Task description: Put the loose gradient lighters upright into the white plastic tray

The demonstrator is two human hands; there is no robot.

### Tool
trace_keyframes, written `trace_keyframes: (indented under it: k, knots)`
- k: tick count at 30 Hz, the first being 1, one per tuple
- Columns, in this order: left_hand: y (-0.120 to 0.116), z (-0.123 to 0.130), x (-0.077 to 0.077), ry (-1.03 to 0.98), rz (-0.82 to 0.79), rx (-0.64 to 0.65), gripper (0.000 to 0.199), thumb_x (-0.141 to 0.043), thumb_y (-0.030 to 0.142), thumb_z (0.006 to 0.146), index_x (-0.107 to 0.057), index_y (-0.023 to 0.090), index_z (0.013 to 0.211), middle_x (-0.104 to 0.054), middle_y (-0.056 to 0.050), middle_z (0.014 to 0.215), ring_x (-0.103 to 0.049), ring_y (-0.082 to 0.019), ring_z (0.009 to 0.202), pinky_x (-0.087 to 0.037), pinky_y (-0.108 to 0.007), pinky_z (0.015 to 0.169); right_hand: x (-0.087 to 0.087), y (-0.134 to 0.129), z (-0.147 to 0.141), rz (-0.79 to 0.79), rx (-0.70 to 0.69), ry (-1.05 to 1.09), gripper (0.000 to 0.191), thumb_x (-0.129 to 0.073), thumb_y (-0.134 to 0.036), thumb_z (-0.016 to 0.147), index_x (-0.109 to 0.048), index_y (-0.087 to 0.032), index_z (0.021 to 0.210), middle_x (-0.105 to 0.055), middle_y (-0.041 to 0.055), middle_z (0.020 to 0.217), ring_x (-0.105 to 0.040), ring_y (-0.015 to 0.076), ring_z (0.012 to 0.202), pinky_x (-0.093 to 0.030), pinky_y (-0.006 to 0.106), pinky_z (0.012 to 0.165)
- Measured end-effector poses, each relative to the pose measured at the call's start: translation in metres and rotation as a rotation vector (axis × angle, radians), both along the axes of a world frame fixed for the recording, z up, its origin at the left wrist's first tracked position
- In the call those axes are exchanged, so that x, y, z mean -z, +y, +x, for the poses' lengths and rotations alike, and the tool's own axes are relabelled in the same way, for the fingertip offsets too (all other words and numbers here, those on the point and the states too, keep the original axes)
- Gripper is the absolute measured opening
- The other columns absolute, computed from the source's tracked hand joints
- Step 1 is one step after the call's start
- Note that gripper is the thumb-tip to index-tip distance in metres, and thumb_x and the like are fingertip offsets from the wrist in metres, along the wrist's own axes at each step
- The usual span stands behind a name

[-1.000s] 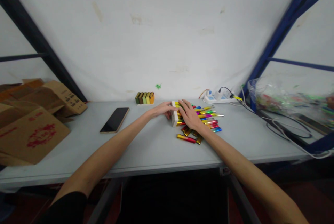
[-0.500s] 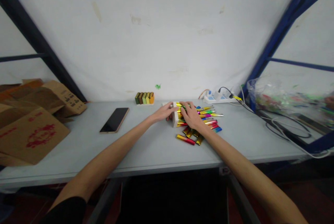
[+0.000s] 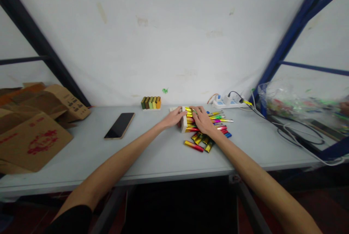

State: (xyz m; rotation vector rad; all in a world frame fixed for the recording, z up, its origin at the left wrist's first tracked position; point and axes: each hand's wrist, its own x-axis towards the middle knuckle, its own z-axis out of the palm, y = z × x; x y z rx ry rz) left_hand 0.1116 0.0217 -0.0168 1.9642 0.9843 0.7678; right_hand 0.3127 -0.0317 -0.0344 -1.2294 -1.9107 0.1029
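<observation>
My left hand (image 3: 173,117) is closed around a white slotted tray (image 3: 183,125) that stands on its edge, gripping it from the left. Shiny gold-ended lighters (image 3: 191,129) stick out of the tray's right face in rows. My right hand (image 3: 203,120) lies over them with curled fingers, and a bit of green shows at its fingertips; the grip is partly hidden. Under and beyond this hand spreads a loose pile of metallic lighters (image 3: 224,117) in gold, red, blue, green and purple. One gold-and-red lighter (image 3: 194,146) lies apart in front.
A white tray of upright green, brown and yellow lighters (image 3: 151,103) stands by the wall. A phone (image 3: 120,125) lies to the left, beside brown cardboard boxes (image 3: 40,136). At the right are a power strip (image 3: 227,102), cables and a clear plastic bag (image 3: 283,99).
My left hand has shifted slightly right on the tray. The right hand has moved slightly right and down, showing more gold lighter ends beside the tray. The pile looks nearly the same.
</observation>
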Motion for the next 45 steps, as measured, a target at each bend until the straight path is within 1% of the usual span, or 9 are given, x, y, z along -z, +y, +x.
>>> trace_keyframes:
  k: [5, 9, 17, 22, 27, 31, 35, 39, 45]
  knots:
    - [-0.001, -0.003, 0.0, -0.014, 0.073, -0.037, 0.042, -0.052, 0.054, 0.095, -0.063, 0.019, 0.115, -0.074, -0.005, 0.107, -0.066, -0.025, 0.099, -0.05, -0.033, 0.09, 0.005, 0.005, 0.012, -0.015, 0.072, -0.026, 0.041, -0.032, -0.032, 0.106, -0.061, -0.018, 0.13, -0.06, 0.014, 0.119, -0.057, 0.0269, 0.118, -0.043, 0.047, 0.112]
    - [-0.004, -0.003, -0.004, 0.053, 0.141, -0.042, 0.043, -0.047, 0.056, 0.096, -0.062, 0.019, 0.113, -0.072, -0.007, 0.114, -0.065, -0.027, 0.106, -0.047, -0.037, 0.098, 0.007, 0.009, 0.02, -0.003, 0.091, -0.069, 0.041, -0.03, -0.027, 0.105, -0.062, -0.013, 0.125, -0.062, 0.0166, 0.117, -0.057, 0.0275, 0.117, -0.044, 0.044, 0.11]
    - [-0.011, 0.0, -0.012, 0.244, 0.231, -0.115, 0.038, -0.039, 0.056, 0.1, -0.054, 0.022, 0.1, -0.07, -0.008, 0.102, -0.064, -0.028, 0.1, -0.047, -0.039, 0.091, 0.004, 0.01, 0.026, -0.019, 0.109, -0.085, 0.038, -0.033, -0.021, 0.099, -0.064, -0.014, 0.12, -0.068, 0.0167, 0.116, -0.062, 0.0282, 0.112, -0.047, 0.043, 0.104]
    - [-0.011, -0.001, -0.011, 0.293, 0.272, -0.15, 0.033, -0.038, 0.053, 0.101, -0.049, 0.023, 0.097, -0.068, -0.007, 0.093, -0.064, -0.027, 0.094, -0.047, -0.038, 0.087, 0.003, 0.008, 0.027, -0.077, 0.097, -0.069, 0.041, -0.033, -0.022, 0.098, -0.062, -0.013, 0.125, -0.071, 0.0161, 0.121, -0.065, 0.0264, 0.112, -0.047, 0.042, 0.105]
    - [-0.008, -0.003, -0.005, 0.238, 0.253, -0.134, 0.035, -0.037, 0.055, 0.101, -0.049, 0.023, 0.099, -0.068, -0.007, 0.097, -0.064, -0.027, 0.095, -0.047, -0.037, 0.086, 0.004, 0.009, 0.028, -0.076, 0.108, -0.055, 0.044, -0.033, -0.022, 0.098, -0.062, -0.013, 0.13, -0.069, 0.016, 0.128, -0.063, 0.0263, 0.119, -0.044, 0.042, 0.11]
    - [-0.009, -0.004, -0.002, 0.18, 0.242, -0.12, 0.036, -0.039, 0.055, 0.101, -0.052, 0.022, 0.102, -0.07, -0.007, 0.099, -0.064, -0.026, 0.096, -0.047, -0.036, 0.087, 0.0, 0.007, 0.029, -0.116, 0.111, -0.044, 0.042, -0.036, -0.033, 0.103, -0.064, -0.015, 0.129, -0.069, 0.0151, 0.129, -0.063, 0.0265, 0.12, -0.043, 0.042, 0.111]
    - [-0.007, -0.005, -0.001, 0.156, 0.235, -0.115, 0.036, -0.04, 0.056, 0.1, -0.052, 0.022, 0.1, -0.07, -0.007, 0.096, -0.065, -0.026, 0.094, -0.048, -0.036, 0.084, -0.003, 0.004, 0.031, -0.146, 0.088, -0.075, 0.045, -0.037, -0.047, 0.106, -0.067, -0.018, 0.123, -0.071, 0.0135, 0.123, -0.064, 0.027, 0.116, -0.044, 0.042, 0.108]
    - [-0.004, -0.005, 0.003, 0.141, 0.229, -0.113, 0.035, -0.042, 0.055, 0.099, -0.052, 0.022, 0.097, -0.071, -0.006, 0.093, -0.065, -0.025, 0.092, -0.049, -0.035, 0.082, -0.003, 0.004, 0.034, -0.158, 0.102, -0.117, 0.048, -0.034, -0.05, 0.107, -0.068, -0.018, 0.118, -0.071, 0.0135, 0.116, -0.064, 0.027, 0.111, -0.045, 0.041, 0.105]
    - [-0.006, -0.006, 0.003, 0.123, 0.217, -0.109, 0.035, -0.042, 0.056, 0.099, -0.053, 0.023, 0.097, -0.071, -0.005, 0.091, -0.065, -0.026, 0.092, -0.049, -0.036, 0.083, -0.004, 0.003, 0.036, -0.163, 0.135, -0.187, 0.051, -0.032, -0.053, 0.107, -0.068, -0.018, 0.116, -0.071, 0.0129, 0.111, -0.065, 0.0264, 0.105, -0.046, 0.039, 0.1]
